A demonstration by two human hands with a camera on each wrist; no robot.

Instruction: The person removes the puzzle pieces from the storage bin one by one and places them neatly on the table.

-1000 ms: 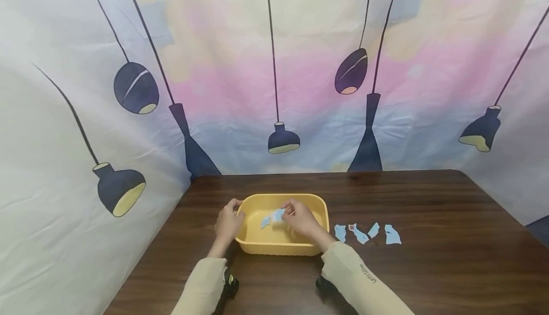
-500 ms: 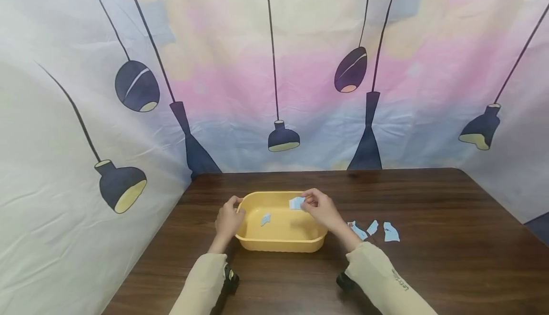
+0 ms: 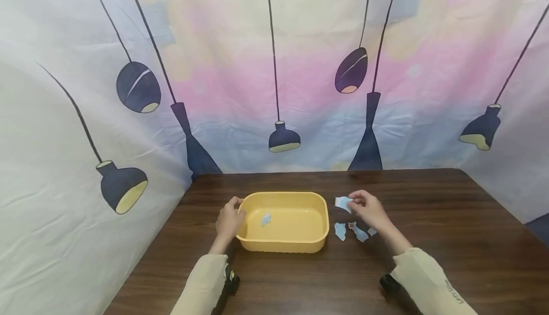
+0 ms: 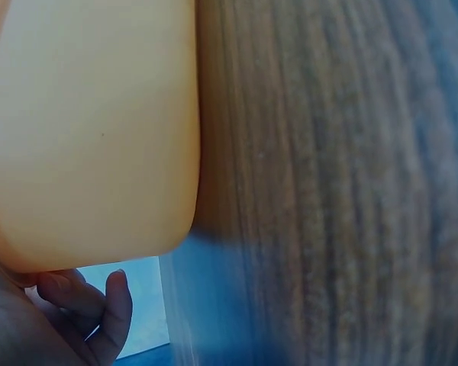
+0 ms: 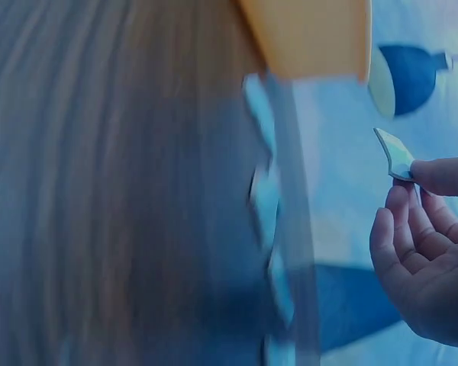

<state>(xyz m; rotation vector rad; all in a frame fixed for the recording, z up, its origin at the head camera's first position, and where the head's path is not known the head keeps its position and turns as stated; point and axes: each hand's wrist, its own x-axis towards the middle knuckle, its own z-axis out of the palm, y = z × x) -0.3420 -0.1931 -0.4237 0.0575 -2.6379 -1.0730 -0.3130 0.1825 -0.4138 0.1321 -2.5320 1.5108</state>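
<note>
My left hand (image 3: 230,219) holds the left end of the yellow plastic basin (image 3: 283,247), its fingers bent against the end wall (image 4: 99,152) in the left wrist view. One small, flat light-blue piece (image 3: 266,219) with an uneven outline lies inside, left of centre. To the right of the basin, my right hand (image 3: 372,211) pinches another flat light-blue piece (image 3: 343,203) between thumb and fingers, raised above the table. In the right wrist view this piece (image 5: 397,155) looks thin and stiff, with angular edges.
Several similar pieces lie in a row right of the basin, among them one plain blue (image 3: 340,231) and one with a red mark (image 3: 359,233). My right forearm partly hides the row. Behind the dark wooden table (image 3: 300,286) hangs a cloth (image 3: 317,115) printed with lamps.
My right hand has carried the light-blue piece out of the basin, over its right rim and further right. The left hand and basin have stayed in place; one piece stays inside.
</note>
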